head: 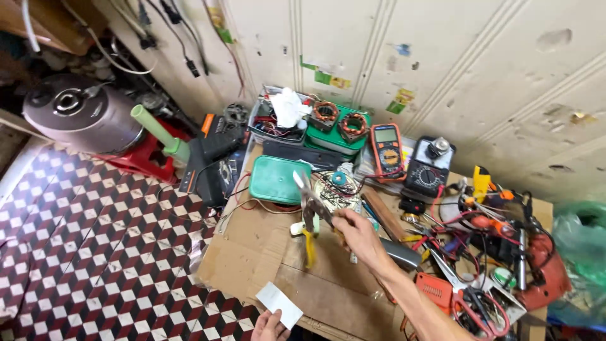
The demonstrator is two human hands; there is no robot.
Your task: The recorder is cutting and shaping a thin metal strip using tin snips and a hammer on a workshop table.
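Note:
My right hand [355, 233] is raised over the cardboard sheet [265, 252] and grips pliers with yellow handles [308, 215], jaws pointing up toward the green lid [276, 179]. Beyond the pliers lies a round coil assembly with thin wires [336, 189]. At the bottom edge, my left hand [269, 327] pinches a small white card [279, 305]. Only the fingers of that hand show.
Two multimeters [387, 150] [428, 167] lie behind the cardboard, with motor stators [341, 121] on a green box. A red drill [541, 265], scissors [478, 309] and tangled wires crowd the right. A grey appliance [82, 115] stands on the tiled floor at left.

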